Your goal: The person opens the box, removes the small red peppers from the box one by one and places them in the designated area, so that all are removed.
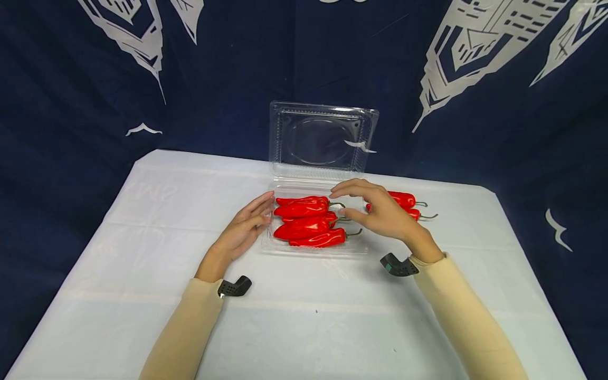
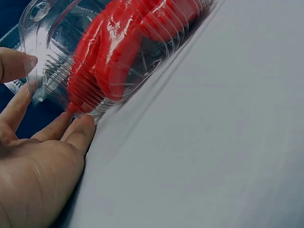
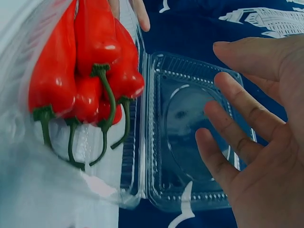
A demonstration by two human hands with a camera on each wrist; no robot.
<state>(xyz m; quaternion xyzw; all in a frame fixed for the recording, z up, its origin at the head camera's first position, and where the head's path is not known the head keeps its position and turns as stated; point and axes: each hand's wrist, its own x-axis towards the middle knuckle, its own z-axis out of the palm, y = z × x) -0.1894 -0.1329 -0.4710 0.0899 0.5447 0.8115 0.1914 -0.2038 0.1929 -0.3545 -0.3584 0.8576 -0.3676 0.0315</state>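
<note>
A clear plastic clamshell container [image 1: 315,252] lies on the white table with its lid [image 1: 323,140] raised at the back. Several glossy red peppers [image 1: 304,228] with green stems fill its base, stems toward the right. My left hand [image 1: 242,227] is at the container's left side; in the left wrist view its fairly straight fingers touch the ribbed wall. Over the container's right edge hovers my right hand [image 1: 380,211], fingers spread and holding nothing, as the right wrist view shows. More red peppers [image 1: 402,199] lie on the table beyond it, partly hidden by that hand.
The white-covered table [image 1: 304,327] ends at the back against a dark blue cloth [image 1: 237,79] with white printed shapes. The upright lid stands close to this cloth. Each wrist wears a black device.
</note>
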